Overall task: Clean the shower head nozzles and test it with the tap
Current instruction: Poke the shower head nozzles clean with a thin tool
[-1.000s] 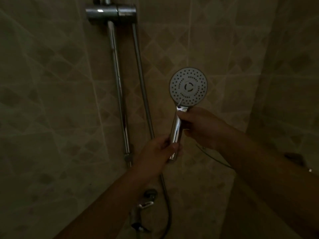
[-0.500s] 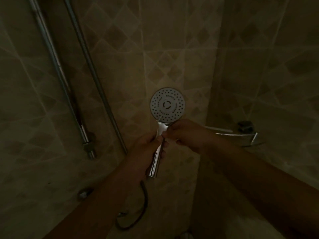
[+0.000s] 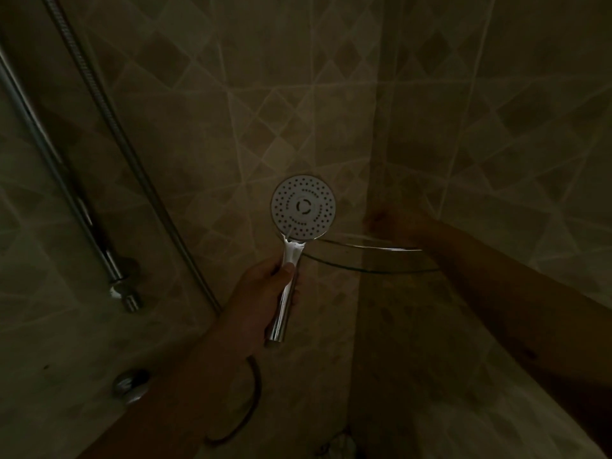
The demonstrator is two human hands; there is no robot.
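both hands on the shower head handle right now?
No. Only the left hand grips the chrome handle of the round white-faced shower head; the right hand reaches over the glass corner shelf.

The shower head (image 3: 303, 208) has a matt pale face that looks like plastic, dotted with dark nozzle holes, on a glossy chromed handle that mirrors light just above the left grip (image 3: 265, 293). Left of that grip, the slide rail (image 3: 63, 180) is polished metal and the hose (image 3: 132, 154) is ribbed metal with a duller sheen. Right of it, the corner shelf (image 3: 371, 260) is clear glass, shiny at the rim. The wall tiles (image 3: 205, 104) look smooth and matt.
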